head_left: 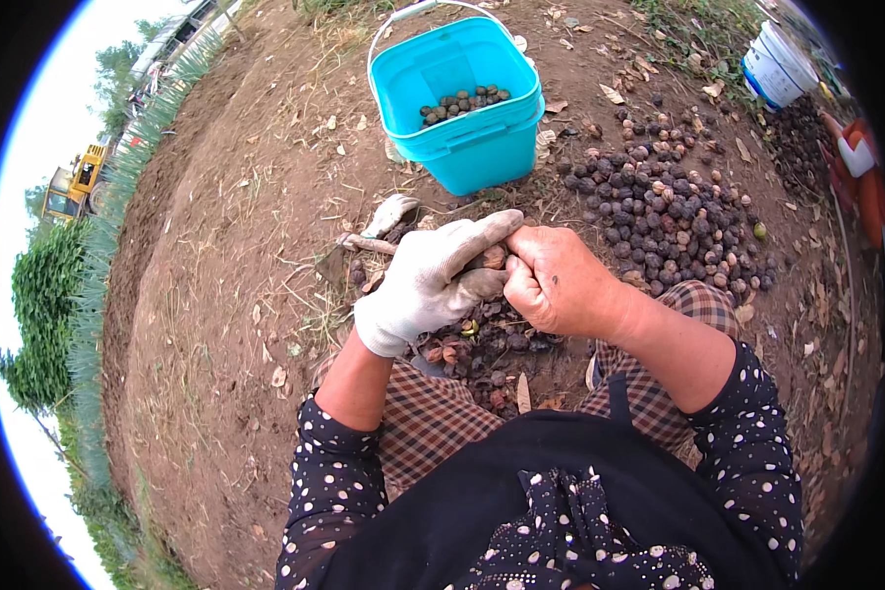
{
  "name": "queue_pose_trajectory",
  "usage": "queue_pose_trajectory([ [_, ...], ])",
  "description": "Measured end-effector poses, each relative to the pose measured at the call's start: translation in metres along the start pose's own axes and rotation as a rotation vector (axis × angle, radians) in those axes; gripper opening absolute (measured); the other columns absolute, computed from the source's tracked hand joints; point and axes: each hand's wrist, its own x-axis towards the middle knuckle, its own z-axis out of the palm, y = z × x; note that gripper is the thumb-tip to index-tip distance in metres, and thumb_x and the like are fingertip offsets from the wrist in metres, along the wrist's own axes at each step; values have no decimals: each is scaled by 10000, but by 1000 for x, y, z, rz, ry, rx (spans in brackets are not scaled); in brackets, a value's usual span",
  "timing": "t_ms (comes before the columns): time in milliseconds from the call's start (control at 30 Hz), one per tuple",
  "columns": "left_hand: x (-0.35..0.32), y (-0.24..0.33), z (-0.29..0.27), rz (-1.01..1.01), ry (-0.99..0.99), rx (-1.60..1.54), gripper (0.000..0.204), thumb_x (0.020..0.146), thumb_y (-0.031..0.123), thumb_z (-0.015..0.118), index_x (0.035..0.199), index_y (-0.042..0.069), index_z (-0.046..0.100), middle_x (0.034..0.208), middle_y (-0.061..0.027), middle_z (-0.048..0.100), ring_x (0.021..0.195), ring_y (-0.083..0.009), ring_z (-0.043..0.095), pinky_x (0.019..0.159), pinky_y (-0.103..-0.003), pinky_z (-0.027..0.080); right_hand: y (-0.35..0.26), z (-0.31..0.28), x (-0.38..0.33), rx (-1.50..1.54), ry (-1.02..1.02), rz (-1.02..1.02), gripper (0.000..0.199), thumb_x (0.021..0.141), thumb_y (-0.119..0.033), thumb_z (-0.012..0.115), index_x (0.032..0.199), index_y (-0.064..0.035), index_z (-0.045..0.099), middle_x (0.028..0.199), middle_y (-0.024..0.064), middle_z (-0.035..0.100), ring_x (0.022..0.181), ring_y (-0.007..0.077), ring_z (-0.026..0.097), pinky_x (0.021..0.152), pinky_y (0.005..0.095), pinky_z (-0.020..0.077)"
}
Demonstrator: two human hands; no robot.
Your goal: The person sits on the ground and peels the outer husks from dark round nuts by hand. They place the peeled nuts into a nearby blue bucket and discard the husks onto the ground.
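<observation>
My left hand, in a white work glove soiled at the fingers, is closed around a brown walnut in front of my lap. At the walnut's right side, my bare right hand is curled, with its thumb and fingertips closed against the nut; what lies under those fingertips is partly hidden. Dark husk pieces lie on the ground below my hands. Just beyond them stands a turquoise bucket with several walnuts inside. Right of my hands spreads a heap of dark-husked walnuts.
A short wooden-handled tool and another white glove lie left of the bucket. A white bucket sits at the far right, near some red-orange cloth. Dry leaves litter the soil. A yellow machine stands beyond the plants at left.
</observation>
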Motion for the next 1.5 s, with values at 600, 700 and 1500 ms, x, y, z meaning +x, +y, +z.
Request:
queue_pose_trajectory([
  [600, -2, 12, -18, -464, 160, -730, 849, 858, 703, 600, 1227, -62, 607, 671, 21, 550, 482, -26, 448, 434, -176, 298, -2, -19, 2, 478, -150, 294, 93, 909, -87, 675, 906, -3, 715, 745, -2, 646, 662, 49, 514, 583, 251, 425],
  [700, -4, 12, -17, -457, 144, -722, 840, 866, 698, 595, 1235, -56, 605, 670, 11, 557, 481, -31, 442, 438, -185, 297, -6, -14, 5, 607, -93, 294, 139, 937, -113, 652, 967, 13, 704, 797, 11, 647, 682, 47, 531, 589, 241, 446],
  [1500, -1, 8, -15, -683, 13, -724, 313, 932, 181, 688, 1137, -49, 633, 821, -42, 674, 608, -66, 598, 529, -213, 475, -13, -13, 4, 122, 83, -106, 421, 836, -42, 738, 1234, -61, 603, 953, 102, 671, 720, 181, 656, 632, 282, 530],
])
